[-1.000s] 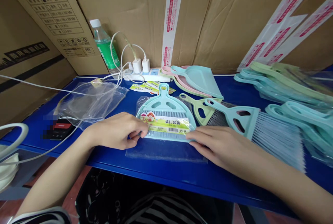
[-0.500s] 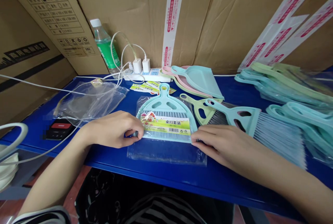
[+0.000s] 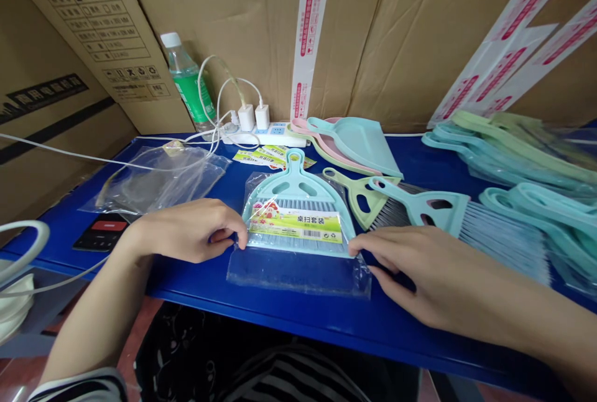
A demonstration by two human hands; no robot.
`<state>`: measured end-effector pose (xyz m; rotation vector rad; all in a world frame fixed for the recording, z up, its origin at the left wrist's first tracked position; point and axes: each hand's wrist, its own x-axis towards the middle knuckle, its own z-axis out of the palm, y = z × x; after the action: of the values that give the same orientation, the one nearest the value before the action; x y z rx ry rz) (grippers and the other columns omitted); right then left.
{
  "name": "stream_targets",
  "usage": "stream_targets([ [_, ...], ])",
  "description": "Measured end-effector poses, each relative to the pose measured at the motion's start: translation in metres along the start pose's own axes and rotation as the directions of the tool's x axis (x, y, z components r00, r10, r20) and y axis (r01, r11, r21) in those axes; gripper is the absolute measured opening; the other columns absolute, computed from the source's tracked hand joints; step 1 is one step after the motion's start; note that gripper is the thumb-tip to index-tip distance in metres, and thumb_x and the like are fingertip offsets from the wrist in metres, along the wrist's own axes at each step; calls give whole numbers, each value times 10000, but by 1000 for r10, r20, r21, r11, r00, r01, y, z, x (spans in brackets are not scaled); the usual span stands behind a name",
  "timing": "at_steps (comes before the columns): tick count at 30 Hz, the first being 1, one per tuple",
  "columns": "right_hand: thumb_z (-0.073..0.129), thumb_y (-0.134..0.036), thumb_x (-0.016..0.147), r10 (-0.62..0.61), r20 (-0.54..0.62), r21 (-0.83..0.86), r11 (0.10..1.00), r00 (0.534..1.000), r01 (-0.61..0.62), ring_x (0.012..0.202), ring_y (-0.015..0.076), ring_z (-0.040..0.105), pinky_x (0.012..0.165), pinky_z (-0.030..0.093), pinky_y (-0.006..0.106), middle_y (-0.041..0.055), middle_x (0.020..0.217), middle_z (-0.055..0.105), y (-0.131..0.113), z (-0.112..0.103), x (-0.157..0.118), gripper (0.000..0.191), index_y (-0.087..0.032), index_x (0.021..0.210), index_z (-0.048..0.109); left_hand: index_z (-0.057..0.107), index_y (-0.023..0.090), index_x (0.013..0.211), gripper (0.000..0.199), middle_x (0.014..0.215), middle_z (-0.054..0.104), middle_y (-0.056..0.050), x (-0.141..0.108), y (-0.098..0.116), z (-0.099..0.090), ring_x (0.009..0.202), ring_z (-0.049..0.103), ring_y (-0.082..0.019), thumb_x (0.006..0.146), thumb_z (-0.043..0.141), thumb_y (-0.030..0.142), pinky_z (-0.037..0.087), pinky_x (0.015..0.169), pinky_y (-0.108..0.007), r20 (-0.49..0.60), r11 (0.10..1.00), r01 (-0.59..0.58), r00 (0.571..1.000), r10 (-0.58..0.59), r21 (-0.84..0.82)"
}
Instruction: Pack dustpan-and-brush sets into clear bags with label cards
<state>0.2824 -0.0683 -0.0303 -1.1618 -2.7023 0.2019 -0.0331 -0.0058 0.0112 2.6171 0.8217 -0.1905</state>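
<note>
A light-blue dustpan (image 3: 275,189) and matching hand brush (image 3: 295,177) lie nested inside a clear plastic bag (image 3: 298,272) on the blue table. A yellow-green printed label card (image 3: 317,221) sits over the bristles. At the bag's left edge, my left hand (image 3: 196,231) has its fingers curled in a pinch at the dustpan's lower left corner. My right hand (image 3: 415,265) touches the lower right corner with its index fingertip; its thumb is spread away beside the bag. The bag's loose flap lies flat toward me.
Loose brushes, one green (image 3: 357,193) and one blue (image 3: 443,209), lie to the right. Behind are stacked dustpans (image 3: 368,144), label cards (image 3: 254,158) and a power strip (image 3: 280,134). Bagged sets (image 3: 527,153), empty bags (image 3: 153,178), a bottle (image 3: 191,88) and a phone-like device (image 3: 100,233) surround them.
My hands have moved slightly apart along the bag's lower edge. My right thumb has come away from the index finger. The packed set stays almost in place.
</note>
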Motion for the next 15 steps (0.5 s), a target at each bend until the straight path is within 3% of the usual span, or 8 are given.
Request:
stream_targets([
  [3,504,-104,812,-12,8,-18,1000,1000,12,743,206,672,619,471,310,58,878,711,0,1,0,235,-198,1002,607,656,210,940,307,631,571,51,-3,0,0,605,519,-99,730,514,37,389,627,-191,20,1000,-17,1000,17,11],
  [10,564,-164,852,-77,-84,-106,992,993,68,675,195,634,587,469,315,33,779,655,-2,7,9,34,-189,849,587,644,204,851,75,690,609,41,3,0,0,591,524,-92,798,655,154,354,568,-199,7,999,-34,999,35,-19],
  [15,525,-177,887,-190,-192,-235,961,963,143,758,212,597,591,463,313,82,850,623,1,11,11,116,-185,786,582,651,206,790,121,709,617,45,6,-1,3,572,526,-81,780,744,284,341,528,-203,-33,997,-80,996,79,-14],
])
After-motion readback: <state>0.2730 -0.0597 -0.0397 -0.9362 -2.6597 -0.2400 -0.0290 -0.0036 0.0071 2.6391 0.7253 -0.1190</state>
